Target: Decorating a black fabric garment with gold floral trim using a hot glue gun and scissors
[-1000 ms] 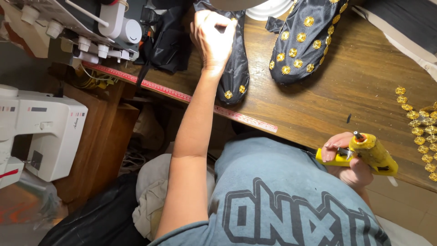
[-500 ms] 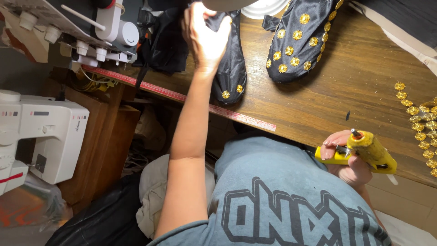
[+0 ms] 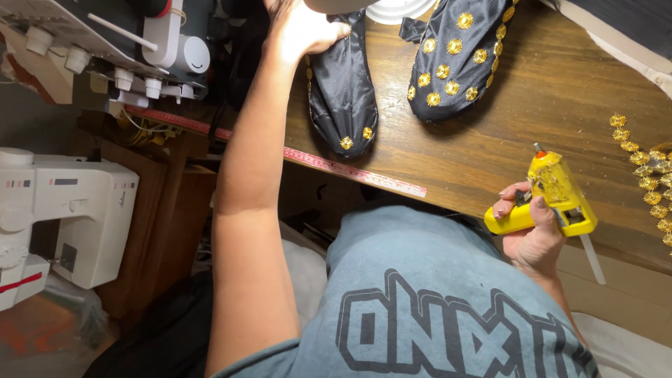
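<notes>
The left hand (image 3: 297, 28) is stretched far forward, palm down, fingers pressed onto the top of a black satin piece (image 3: 343, 84); whether it pinches the cloth or only pins it flat I cannot tell, since the upper frame edge and bright glare hide the fingertips. The right hand (image 3: 532, 231) is clenched round the grip of a yellow glue gun (image 3: 556, 192), its nozzle aimed away from the body and hovering just above the table (image 3: 532, 105), touching no cloth.

By the look of it, the step in hand is steadying the cloth for decoration, with the gun kept ready. The next move would seem to call for bringing the nozzle across to the left hand's piece, well apart from it now.

That piece is glossy and tapered, with only 2 gold studs (image 3: 355, 138) clear near its tip. Between the hands lies a 2nd black piece (image 3: 455, 63), thickly dotted with round gold studs. Right of the gun runs a strand of loose gold studs (image 3: 647, 189). A red tape measure (image 3: 353, 173) edges the worn wooden table below the left forearm; a white sewing machine (image 3: 63, 217) stands further left.
</notes>
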